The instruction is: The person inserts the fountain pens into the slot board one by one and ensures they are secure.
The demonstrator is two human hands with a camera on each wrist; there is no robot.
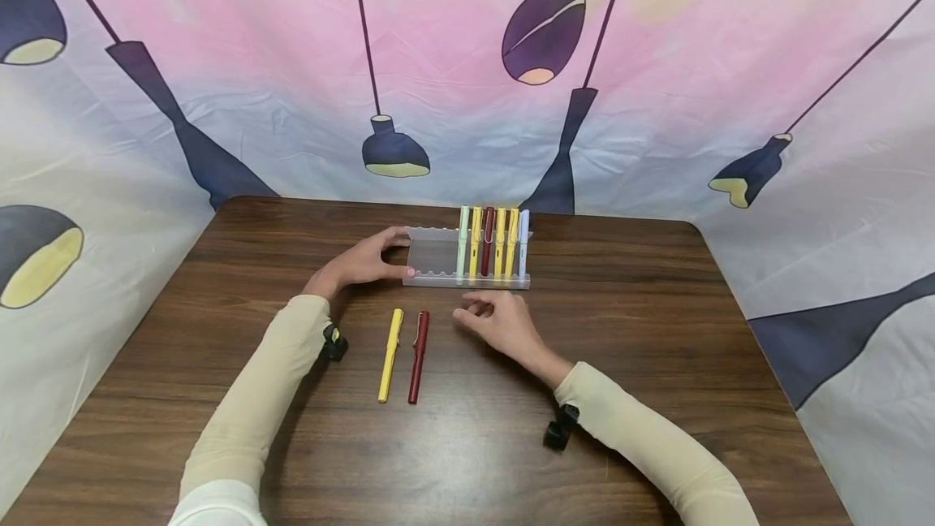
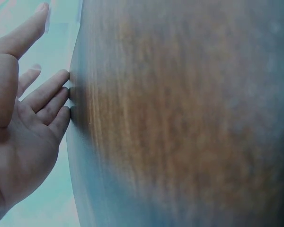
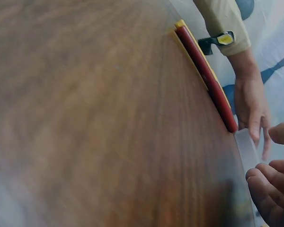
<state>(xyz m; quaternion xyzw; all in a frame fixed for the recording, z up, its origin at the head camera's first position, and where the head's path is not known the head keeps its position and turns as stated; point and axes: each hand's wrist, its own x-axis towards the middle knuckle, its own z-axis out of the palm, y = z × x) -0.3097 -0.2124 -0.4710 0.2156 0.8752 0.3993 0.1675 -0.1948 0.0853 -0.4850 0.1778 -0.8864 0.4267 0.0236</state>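
Observation:
A clear plastic pen rack stands toward the back of the table, with several capped pens in its right part: light green, yellow, dark red and light blue. My left hand holds the rack's left end between thumb and fingers; in the left wrist view its lower fingers touch the table. Just in front of the rack, my right hand hovers with loosely bent fingers and nothing in them. A yellow pen and a dark red pen lie side by side nearer me, between the forearms.
The dark wooden table reaches back to a patterned cloth backdrop printed with hanging lamps. The rack's left slots hold no pens. A small black camera sits on each wrist, the left one close to the loose yellow pen.

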